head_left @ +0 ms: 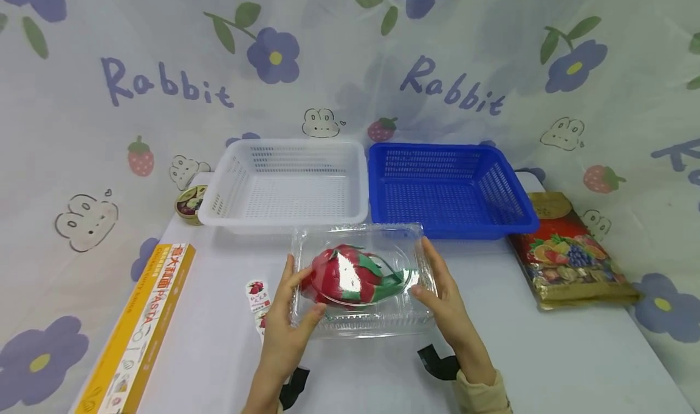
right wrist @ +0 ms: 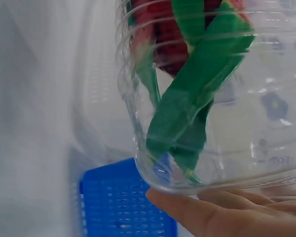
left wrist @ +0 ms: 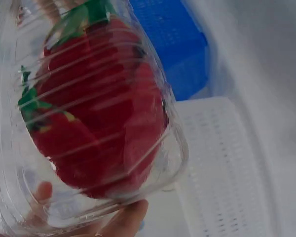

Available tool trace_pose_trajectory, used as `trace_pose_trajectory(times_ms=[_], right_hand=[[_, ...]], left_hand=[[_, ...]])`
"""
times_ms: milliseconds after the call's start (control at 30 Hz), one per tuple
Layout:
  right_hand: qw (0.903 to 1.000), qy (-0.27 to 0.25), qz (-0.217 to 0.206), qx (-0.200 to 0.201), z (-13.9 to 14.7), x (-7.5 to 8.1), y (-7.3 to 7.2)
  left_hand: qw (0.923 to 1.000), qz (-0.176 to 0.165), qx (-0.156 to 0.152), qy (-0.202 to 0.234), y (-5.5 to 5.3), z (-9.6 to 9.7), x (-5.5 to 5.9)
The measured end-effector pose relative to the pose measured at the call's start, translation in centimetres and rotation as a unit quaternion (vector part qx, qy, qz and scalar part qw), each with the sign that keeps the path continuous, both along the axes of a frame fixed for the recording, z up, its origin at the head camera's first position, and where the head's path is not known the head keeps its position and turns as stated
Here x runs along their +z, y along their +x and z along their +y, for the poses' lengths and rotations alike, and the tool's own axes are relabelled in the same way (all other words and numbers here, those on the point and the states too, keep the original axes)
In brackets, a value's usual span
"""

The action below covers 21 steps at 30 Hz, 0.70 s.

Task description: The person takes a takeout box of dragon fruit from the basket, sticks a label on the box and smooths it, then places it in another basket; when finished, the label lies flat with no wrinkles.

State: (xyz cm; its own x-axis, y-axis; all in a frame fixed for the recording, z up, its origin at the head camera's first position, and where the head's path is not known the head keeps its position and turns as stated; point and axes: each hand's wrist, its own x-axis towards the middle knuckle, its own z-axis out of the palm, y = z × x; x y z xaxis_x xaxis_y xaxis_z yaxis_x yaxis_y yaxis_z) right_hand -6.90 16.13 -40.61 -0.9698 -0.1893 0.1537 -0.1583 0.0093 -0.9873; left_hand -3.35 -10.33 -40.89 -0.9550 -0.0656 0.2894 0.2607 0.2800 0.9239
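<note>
A clear plastic clamshell box [head_left: 363,326] is held up above the table by both hands, its lid down over a red dragon fruit [head_left: 341,274] with green leaf tips. My left hand [head_left: 284,332] grips the box's left end, thumb on the near side of the lid. At the right end my right hand [head_left: 451,307] grips it, thumb on top and fingers along the far side. In the left wrist view the dragon fruit [left wrist: 98,108] fills most of the box; the right wrist view shows its green leaves [right wrist: 197,94] through the plastic.
Behind stand a white basket [head_left: 301,198] and a blue basket [head_left: 437,201] side by side. Stickers [head_left: 257,295] lie left of the box. A pasta box [head_left: 137,335] and a round tin [head_left: 190,204] are at left, a fruit-printed bag [head_left: 571,256] at right.
</note>
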Motion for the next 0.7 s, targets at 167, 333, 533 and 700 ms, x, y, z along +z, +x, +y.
trace_pose_trajectory(times_ms=[167,333,533,700], right_hand=[[0.9996,-0.012,-0.021,-0.013,-0.3,-1.5,0.6],[0.9991,0.015,-0.032,-0.024,-0.4,-3.0,1.3],[0.9988,0.017,-0.041,-0.023,-0.5,-3.7,1.3],[0.9983,0.013,-0.053,-0.021,-0.7,-4.1,1.4]], left_hand=[[0.9998,-0.017,-0.011,0.0,0.2,-0.2,-1.5],[0.9996,-0.022,-0.019,-0.003,0.4,-0.4,-2.6],[0.9994,-0.03,-0.017,-0.008,0.5,-0.4,-3.2],[0.9991,-0.038,-0.015,-0.01,0.5,-0.6,-3.8]])
